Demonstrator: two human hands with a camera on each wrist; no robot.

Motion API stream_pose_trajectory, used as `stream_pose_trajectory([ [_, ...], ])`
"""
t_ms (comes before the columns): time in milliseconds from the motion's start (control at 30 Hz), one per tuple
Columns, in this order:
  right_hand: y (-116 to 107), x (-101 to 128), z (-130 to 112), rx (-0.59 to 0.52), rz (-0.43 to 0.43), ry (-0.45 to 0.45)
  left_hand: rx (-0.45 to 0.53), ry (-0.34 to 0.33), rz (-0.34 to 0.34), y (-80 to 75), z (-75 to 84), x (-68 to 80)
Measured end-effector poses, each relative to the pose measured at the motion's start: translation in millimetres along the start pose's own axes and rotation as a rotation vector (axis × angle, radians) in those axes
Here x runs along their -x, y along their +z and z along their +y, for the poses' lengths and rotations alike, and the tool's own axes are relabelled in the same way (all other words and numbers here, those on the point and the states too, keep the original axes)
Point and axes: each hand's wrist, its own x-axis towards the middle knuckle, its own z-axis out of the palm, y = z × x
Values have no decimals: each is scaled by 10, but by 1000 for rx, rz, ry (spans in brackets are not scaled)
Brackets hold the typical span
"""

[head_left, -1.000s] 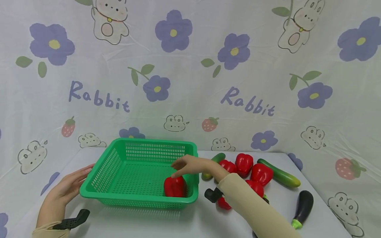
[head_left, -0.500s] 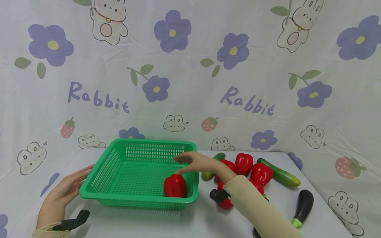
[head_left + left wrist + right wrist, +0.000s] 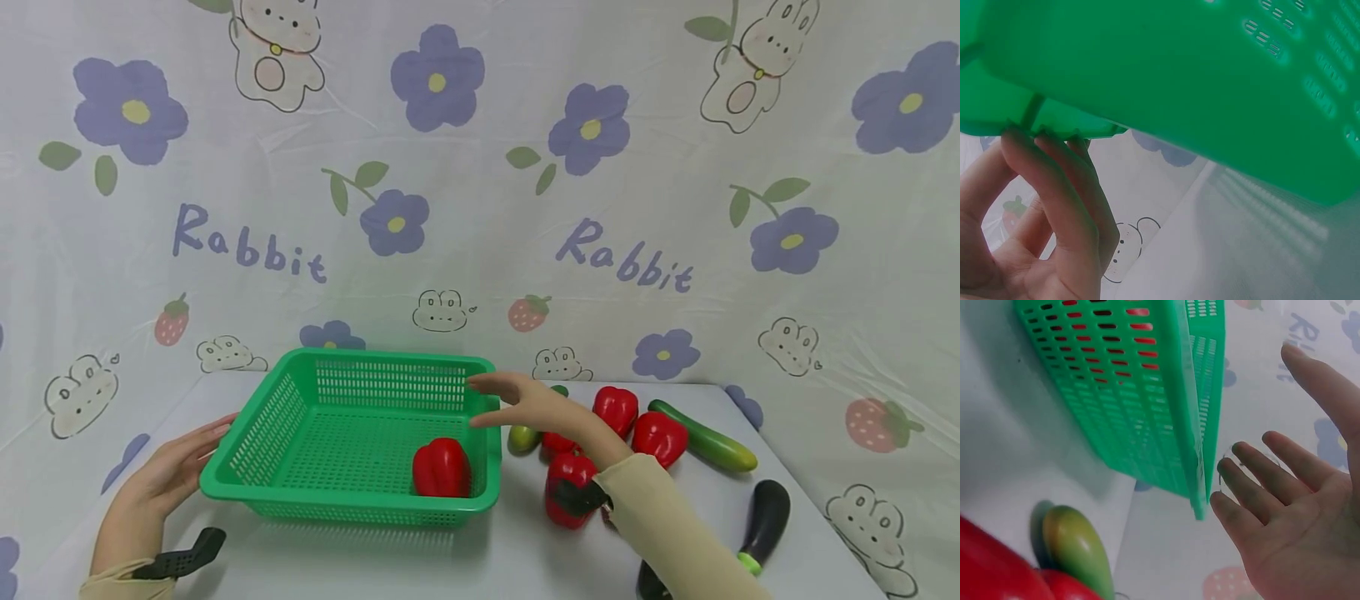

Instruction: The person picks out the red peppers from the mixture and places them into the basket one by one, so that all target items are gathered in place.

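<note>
**A:** So how's that basket (image 3: 352, 433) going to handle? It sits toward the left side of the worktop (image 3: 480, 558), near the back edge.

**B:** Looks like thin perforated plastic, so probably light and a bit flexy, slick on the walls. The rolled rim is the obvious spot to grab. The left hand (image 3: 168, 475) has its fingers straight against the underside of the left rim, touching, not gripping. The right hand (image 3: 536, 406) is empty and relaxed, fingers spread just beside the basket's back right corner.

**A:** And the pepper (image 3: 442, 468) inside?

**B:** Glossy red, lobed, sitting in the basket's front right corner. Looks like hollow toy plastic, so likely light, rigid and a little slippery. Best bet is probably a wrap round the widest part.

**A:** Rest of the pile?

**B:** More peppers (image 3: 570, 496), two cucumbers (image 3: 701, 435) and an eggplant (image 3: 765, 512) on the right half of the worktop, well clear of the basket except one cucumber close beside its right wall.
</note>
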Motion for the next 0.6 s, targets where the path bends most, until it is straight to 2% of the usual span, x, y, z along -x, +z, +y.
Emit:
stream_pose_trajectory([
  [300, -126, 144, 198, 19, 92, -6, -20, 3, 12, 18, 2, -6],
  [600, -243, 273, 303, -9, 160, 72, 4, 1, 12, 14, 2, 7],
])
